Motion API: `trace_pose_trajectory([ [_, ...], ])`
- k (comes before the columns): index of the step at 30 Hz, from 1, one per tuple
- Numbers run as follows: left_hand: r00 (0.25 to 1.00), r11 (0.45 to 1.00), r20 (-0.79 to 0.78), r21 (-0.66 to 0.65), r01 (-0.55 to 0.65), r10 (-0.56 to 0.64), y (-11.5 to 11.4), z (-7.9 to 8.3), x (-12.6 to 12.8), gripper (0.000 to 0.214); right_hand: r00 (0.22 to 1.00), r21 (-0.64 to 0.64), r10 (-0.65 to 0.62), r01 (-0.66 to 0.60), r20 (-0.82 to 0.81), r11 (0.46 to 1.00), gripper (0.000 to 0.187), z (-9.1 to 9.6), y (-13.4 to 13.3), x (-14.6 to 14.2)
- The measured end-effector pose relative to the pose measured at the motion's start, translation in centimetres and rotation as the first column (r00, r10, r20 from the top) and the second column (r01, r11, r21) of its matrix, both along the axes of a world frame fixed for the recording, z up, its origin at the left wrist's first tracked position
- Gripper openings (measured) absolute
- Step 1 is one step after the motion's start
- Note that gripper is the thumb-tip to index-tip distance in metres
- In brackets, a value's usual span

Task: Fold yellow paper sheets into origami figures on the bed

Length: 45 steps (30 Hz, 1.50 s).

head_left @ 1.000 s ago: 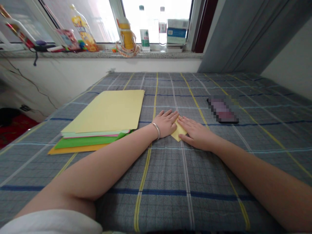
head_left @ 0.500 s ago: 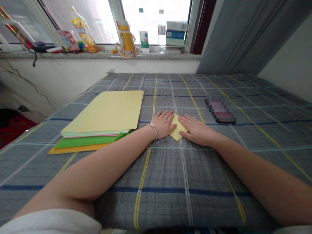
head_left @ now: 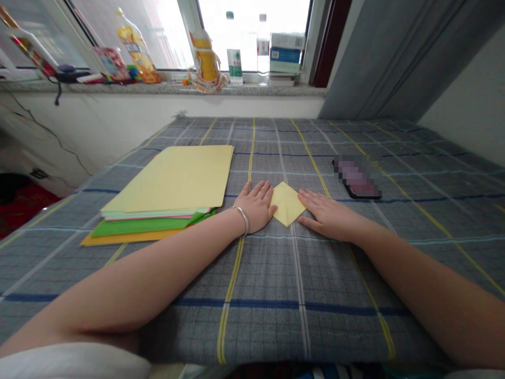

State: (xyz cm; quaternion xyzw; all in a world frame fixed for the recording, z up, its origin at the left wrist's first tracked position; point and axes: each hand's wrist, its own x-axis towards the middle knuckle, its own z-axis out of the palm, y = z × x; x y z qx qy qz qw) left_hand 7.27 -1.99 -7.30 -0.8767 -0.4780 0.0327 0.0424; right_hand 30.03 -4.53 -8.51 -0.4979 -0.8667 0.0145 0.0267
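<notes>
A small folded yellow paper (head_left: 288, 202), diamond-shaped, lies flat on the grey plaid cloth (head_left: 268, 295). My left hand (head_left: 255, 204), with a silver bracelet at the wrist, rests palm down at the paper's left edge, fingers stretched flat. My right hand (head_left: 327, 213) lies palm down at the paper's right edge, fingers flat and together. Both hands touch the paper's sides and hold nothing. The paper's top face is fully uncovered between them.
A stack of coloured sheets (head_left: 169, 187), yellow on top with green and orange below, lies to the left. A blurred dark phone-like object (head_left: 357, 177) lies to the right. Bottles and boxes (head_left: 286, 52) line the window sill at the back.
Both hands have slid outward off the folded paper, left hand to the left and right hand to the right, uncovering the whole diamond shape that they pressed on before.
</notes>
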Motion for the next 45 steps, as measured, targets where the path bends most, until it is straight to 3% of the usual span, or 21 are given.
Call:
trace_pose_trajectory([
  [10, 0.998, 0.980, 0.057, 0.198, 0.028, -0.040, -2.1, 0.1, -1.8, 0.052, 0.999, -0.008, 0.002, -0.002, 0.042, 1.000, 0.062, 2.0, -0.7, 0.8],
  [16, 0.997, 0.973, 0.041, 0.225, 0.051, -0.061, -2.9, 0.7, -2.5, 0.047, 0.999, 0.024, 0.011, -0.012, 0.046, 1.000, 0.047, 2.5, -0.7, 1.4],
  [22, 0.985, 0.976, 0.137, 0.205, 0.071, -0.100, -1.7, 1.1, -2.6, 0.041, 0.995, 0.089, -0.028, 0.019, 0.095, 0.996, 0.041, 2.8, -1.0, 1.0],
  [29, 0.965, 0.989, 0.253, 0.145, 0.033, -0.069, -0.1, 0.2, -2.7, 0.042, 0.992, 0.170, -0.116, 0.124, -0.058, 0.978, 0.034, 2.3, -0.8, 0.4],
  [31, 0.960, 0.992, 0.273, 0.127, 0.024, -0.058, 0.1, -0.1, -2.6, 0.047, 0.992, 0.189, -0.038, 0.059, -0.117, 0.980, 0.035, 2.1, -0.7, 0.4],
  [33, 0.955, 0.994, 0.290, 0.105, 0.024, -0.054, 0.1, -0.3, -2.5, 0.054, 0.982, 0.204, 0.127, -0.096, -0.143, 0.974, 0.039, 1.7, -0.5, 0.4],
  [36, 0.952, 0.996, 0.296, 0.067, 0.060, -0.077, 0.1, -0.4, -2.4, 0.061, 0.934, 0.225, 0.327, -0.291, -0.145, 0.930, 0.040, 1.0, -0.2, 0.3],
  [45, 0.956, 0.988, 0.259, -0.032, 0.153, -0.140, 0.5, -0.4, -2.5, 0.069, 0.914, 0.254, 0.385, -0.346, -0.127, 0.903, 0.031, 1.0, 0.0, -0.7],
])
